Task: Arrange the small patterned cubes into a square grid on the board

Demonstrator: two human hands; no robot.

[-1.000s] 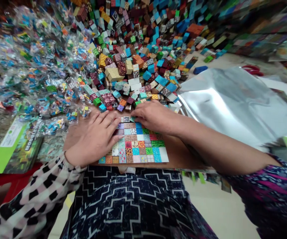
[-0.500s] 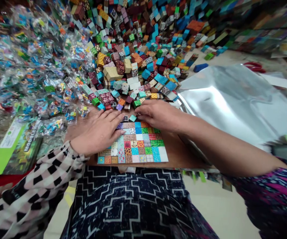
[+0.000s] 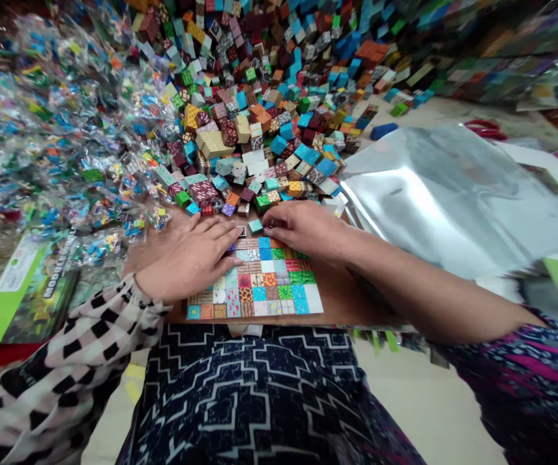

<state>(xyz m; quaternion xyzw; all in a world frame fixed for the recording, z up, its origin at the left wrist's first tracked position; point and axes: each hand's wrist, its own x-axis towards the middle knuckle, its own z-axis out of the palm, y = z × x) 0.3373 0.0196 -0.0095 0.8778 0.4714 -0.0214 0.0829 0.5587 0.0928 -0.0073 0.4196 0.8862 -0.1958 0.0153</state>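
A flat grid of small patterned cubes [image 3: 269, 287] lies on a brown board [image 3: 341, 297] over my lap. My left hand [image 3: 186, 258] rests flat on the grid's left part, fingers stretched out and pointing right. My right hand [image 3: 303, 229] sits at the grid's far edge with its fingertips pinched by a teal cube [image 3: 256, 225] at the top row. A small dark cube [image 3: 241, 230] lies just left of the teal one. Whether the fingers grip the teal cube I cannot tell.
A big heap of loose colourful cubes [image 3: 259, 103] fills the space beyond the board. Clear bags of small pieces [image 3: 61, 135] pile up at the left. A silver foil bag [image 3: 444, 194] lies at the right, a green printed box [image 3: 22, 290] at the left.
My right hand has slid slightly right along the grid's top edge, uncovering the teal cube. My left hand has drawn back a little toward the left. The camera has tilted slightly.
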